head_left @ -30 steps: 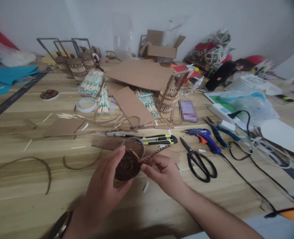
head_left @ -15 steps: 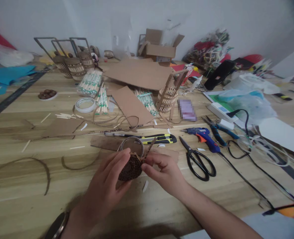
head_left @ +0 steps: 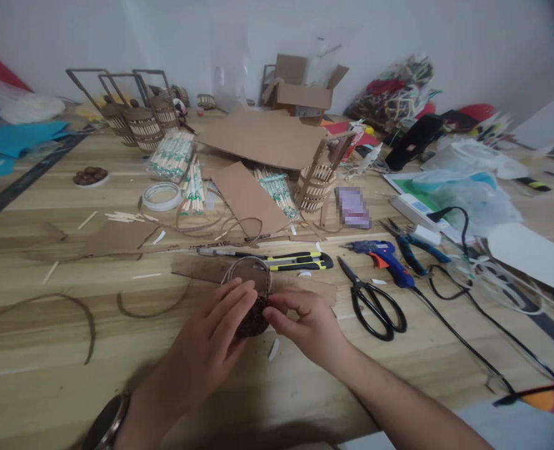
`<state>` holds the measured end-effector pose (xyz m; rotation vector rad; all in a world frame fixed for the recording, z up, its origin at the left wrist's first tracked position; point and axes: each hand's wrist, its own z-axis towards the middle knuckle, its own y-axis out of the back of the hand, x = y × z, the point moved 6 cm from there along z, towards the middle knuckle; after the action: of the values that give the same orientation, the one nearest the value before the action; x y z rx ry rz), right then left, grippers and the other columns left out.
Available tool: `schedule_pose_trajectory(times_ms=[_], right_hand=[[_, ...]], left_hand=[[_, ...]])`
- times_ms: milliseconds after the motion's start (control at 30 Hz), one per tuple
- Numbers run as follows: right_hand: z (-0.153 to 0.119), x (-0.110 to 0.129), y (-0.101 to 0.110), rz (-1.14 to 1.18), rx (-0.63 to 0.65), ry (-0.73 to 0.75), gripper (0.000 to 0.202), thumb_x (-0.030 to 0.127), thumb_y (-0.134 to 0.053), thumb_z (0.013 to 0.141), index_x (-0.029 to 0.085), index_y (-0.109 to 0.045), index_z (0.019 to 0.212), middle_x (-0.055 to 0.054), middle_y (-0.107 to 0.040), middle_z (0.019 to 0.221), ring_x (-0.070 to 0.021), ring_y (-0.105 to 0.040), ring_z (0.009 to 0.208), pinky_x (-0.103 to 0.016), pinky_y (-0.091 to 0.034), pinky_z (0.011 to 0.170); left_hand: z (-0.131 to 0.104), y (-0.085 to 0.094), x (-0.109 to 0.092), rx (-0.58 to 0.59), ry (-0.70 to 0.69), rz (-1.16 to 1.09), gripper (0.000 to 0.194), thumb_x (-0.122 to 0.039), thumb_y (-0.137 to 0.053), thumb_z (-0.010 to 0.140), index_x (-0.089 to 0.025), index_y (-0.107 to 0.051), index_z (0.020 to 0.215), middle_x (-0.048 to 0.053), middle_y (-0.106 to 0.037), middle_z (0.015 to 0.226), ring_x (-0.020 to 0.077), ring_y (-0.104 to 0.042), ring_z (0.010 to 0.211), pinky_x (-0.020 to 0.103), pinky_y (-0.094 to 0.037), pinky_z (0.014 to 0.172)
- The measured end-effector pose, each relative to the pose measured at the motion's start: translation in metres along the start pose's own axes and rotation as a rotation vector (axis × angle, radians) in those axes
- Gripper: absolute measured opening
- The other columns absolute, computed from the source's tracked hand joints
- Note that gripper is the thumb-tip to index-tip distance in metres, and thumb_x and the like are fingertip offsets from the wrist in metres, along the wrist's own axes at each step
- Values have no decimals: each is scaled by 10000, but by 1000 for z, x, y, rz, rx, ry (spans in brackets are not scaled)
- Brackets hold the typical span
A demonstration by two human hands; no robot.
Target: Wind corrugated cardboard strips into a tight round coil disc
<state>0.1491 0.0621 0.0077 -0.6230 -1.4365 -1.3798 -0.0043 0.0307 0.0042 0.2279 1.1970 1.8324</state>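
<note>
A tightly wound coil of brown corrugated cardboard strip (head_left: 252, 323) sits between my hands, above the wooden table. My left hand (head_left: 209, 331) is wrapped round its left side, with the fingers over the top and the thumb below. At its right edge my right hand (head_left: 307, 322) pinches the strip, thumb against forefinger; the fingers partly hide the coil. Just behind stands or lies a pale ring (head_left: 231, 270), partly covered by my left fingers. Beyond it are a utility knife (head_left: 321, 260) and a pen (head_left: 214, 252). Black-handled scissors (head_left: 375, 306) lie to the right.
A blue glue gun (head_left: 384, 253) and pliers (head_left: 420, 250) lie at the right among cables. Farther back are a tape roll (head_left: 161, 197), packed wooden sticks (head_left: 171, 156), cardboard sheets (head_left: 262, 137) and a small stick-sided bucket (head_left: 315, 186). Loose cardboard strips (head_left: 92, 325) lie at the left.
My left fingers have moved right and cover more of the coil. The strip's free end, which stuck out to the upper right, now lies closer to the coil.
</note>
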Motion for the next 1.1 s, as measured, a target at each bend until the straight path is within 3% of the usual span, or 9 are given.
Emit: schedule_pose_trajectory(times_ms=[167,267,467,667,833,967,1100], right_hand=[[-4,-5,-7,-50,-69,-7,224,225,-565,878,197,-610,660,13,-560,613,-136,-521,591,-237,-374,543],[-6,-5,-9,-66,-125,19,207,224,-583,877,191,-633,679,11,-579,622,-132,-538,593,-226,-379,540],[-10,-2,-17,-80,-126,25,173,224,-604,882,180,-676,732,0,-624,652,-132,-567,590,-221,-421,546],[-1,-1,-5,-58,36,113,212,366,-612,941,191,-728,914,-52,-724,834,-186,-664,742,-267,-497,637],[14,-8,12,-414,102,183,153,187,-606,932,170,-719,1035,-92,-719,946,-226,-652,890,-331,-497,759],[14,-6,-6,-720,233,296,142,153,-680,868,193,-734,993,-104,-692,1046,-255,-579,921,-390,-436,796],[15,-8,-20,-798,260,294,121,177,-695,868,210,-727,980,-85,-679,1017,-251,-528,916,-380,-388,778]], left_hand=[[-2,-4,2,-58,183,139,763,-342,-597,943,-111,-193,1548,255,-485,1450,363,-503,1339,479,-527,1023],[-2,-6,1,-87,250,238,789,-460,-597,923,-80,-238,1515,271,-554,1370,399,-570,1254,514,-560,948],[1,-6,-5,-99,291,273,508,-257,-540,922,-71,-396,1373,269,-628,1274,376,-651,1141,500,-592,867],[0,4,12,-60,411,-42,529,-240,-597,852,-157,-411,1341,196,-623,1292,329,-628,1182,493,-548,961],[1,13,25,-5,516,-246,529,-257,-623,857,-216,-422,1345,146,-560,1400,294,-554,1286,496,-450,1083],[1,16,26,15,527,-367,529,-252,-617,853,-241,-424,1346,136,-504,1468,292,-500,1348,515,-415,1112],[0,19,28,124,475,-428,539,-264,-656,815,-256,-476,1323,126,-398,1560,318,-430,1409,521,-410,1117]])
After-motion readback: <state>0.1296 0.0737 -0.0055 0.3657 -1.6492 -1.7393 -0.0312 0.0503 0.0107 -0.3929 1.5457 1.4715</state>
